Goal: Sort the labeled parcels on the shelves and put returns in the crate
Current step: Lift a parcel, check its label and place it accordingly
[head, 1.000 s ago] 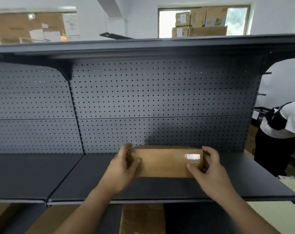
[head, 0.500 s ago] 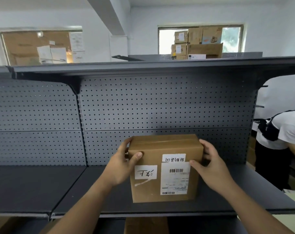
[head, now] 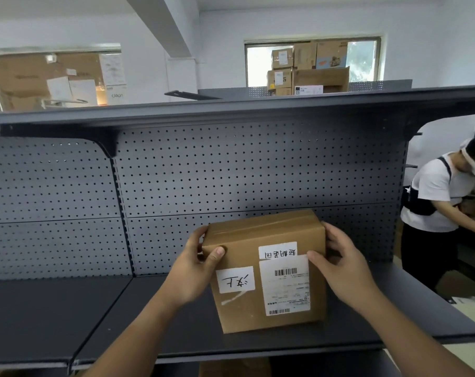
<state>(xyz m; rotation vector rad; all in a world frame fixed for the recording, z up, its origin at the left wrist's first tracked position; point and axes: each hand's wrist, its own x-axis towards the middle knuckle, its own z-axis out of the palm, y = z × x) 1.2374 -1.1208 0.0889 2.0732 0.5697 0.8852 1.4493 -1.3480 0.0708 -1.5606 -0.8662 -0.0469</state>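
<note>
Head view. One brown corrugated cardboard parcel (head: 264, 270), taped along its top seam, appears to stand on the dark grey metal shelf (head: 149, 322), toward the front edge, at 6 o'clock in frame. Contact of its base with the deck cannot be confirmed. Behind it is a grey perforated back panel (head: 230, 172).

Its near face carries a white handwritten label (head: 235, 280) at 9 o'clock, a white barcoded shipping label (head: 285, 287) at 3 o'clock and a small white handwritten strip (head: 277, 250) above that. The writing reads as inverted.

Handling assessment: walls square and undented, so judged stiff. Plain card should give fair friction. Weight and contents are unknown. The opposing side walls are the sound place to hold, well clear of the labels.

Left hand (head: 195, 268): thumb on the near face by the upper left corner, fingers wrapped round the left wall. Right hand (head: 339, 265): thumb on the near face at the shipping label's top edge, fingers curled round the right wall. Both forearms reach forward from 6 o'clock.

A person in a white shirt (head: 437, 197) bends at 3 o'clock.
</note>
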